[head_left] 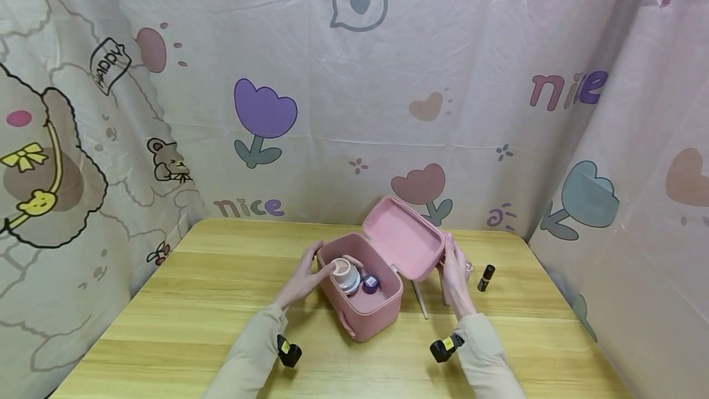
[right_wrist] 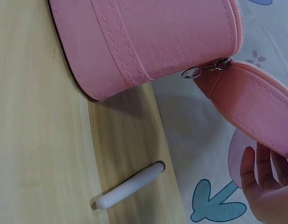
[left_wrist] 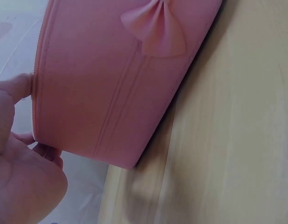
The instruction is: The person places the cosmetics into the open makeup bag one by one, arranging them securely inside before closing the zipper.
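Observation:
A pink zippered makeup case (head_left: 368, 325) with a bow on its front stands on the table, its lid (head_left: 407, 239) swung up and back to the right. Inside lie a white jar with a pale top (head_left: 344, 273) and a small purple-capped jar (head_left: 370, 283). My left hand (head_left: 301, 279) grips the case's left rim, thumb over the edge; the left wrist view shows this hand (left_wrist: 23, 163) at the zippered rim. At the lid's outer right edge, my right hand (head_left: 455, 270) holds the lid. In the right wrist view its fingers (right_wrist: 265, 175) are curled against the lid's underside.
A white stick-like item (head_left: 420, 300) lies right of the case, seen closer as a slim white rod (right_wrist: 130, 186). A black tube (head_left: 486, 278) lies farther right. Things partly behind my right hand are hard to make out. A patterned curtain (head_left: 332, 159) hangs behind the wooden table (head_left: 221, 300).

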### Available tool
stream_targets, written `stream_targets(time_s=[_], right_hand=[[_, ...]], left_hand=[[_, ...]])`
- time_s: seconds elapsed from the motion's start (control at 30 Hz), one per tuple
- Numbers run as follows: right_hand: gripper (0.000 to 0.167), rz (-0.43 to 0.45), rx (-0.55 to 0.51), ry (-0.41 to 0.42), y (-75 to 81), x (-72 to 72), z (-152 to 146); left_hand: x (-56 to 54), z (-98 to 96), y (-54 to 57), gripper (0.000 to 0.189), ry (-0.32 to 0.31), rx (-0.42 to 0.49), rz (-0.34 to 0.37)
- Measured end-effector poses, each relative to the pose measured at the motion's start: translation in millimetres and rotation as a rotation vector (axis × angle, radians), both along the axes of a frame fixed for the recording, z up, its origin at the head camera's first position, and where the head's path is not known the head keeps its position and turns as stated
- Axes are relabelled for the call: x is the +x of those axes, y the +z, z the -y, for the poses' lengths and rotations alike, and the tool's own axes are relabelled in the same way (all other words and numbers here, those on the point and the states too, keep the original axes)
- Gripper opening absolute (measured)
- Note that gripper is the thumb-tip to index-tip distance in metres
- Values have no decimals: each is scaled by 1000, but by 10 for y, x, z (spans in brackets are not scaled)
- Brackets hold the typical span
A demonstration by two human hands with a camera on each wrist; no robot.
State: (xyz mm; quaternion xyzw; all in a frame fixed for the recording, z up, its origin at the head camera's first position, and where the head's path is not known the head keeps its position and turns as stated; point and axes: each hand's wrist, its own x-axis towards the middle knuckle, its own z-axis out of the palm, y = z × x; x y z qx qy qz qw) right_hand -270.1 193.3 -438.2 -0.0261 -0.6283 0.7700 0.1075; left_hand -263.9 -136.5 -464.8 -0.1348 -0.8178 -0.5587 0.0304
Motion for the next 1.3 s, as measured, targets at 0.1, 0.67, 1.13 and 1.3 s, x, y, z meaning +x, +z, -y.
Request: stream_targets(time_s=[0.1, 0.67, 1.13, 1.3], right_hand=[[67, 15, 3, -15, 2, -34, 19], [70, 37, 75, -27, -13, -246, 96], [62, 32, 380, -216, -19, -87, 233], [54, 16, 563, -262, -82, 118, 291]], left_hand=[[26, 9, -3, 79, 0, -6, 5], [189, 24, -18, 85, 40, -46, 7], [338, -38, 32, 88, 94, -46, 52], [371, -66, 43, 88, 128, -35, 24]])
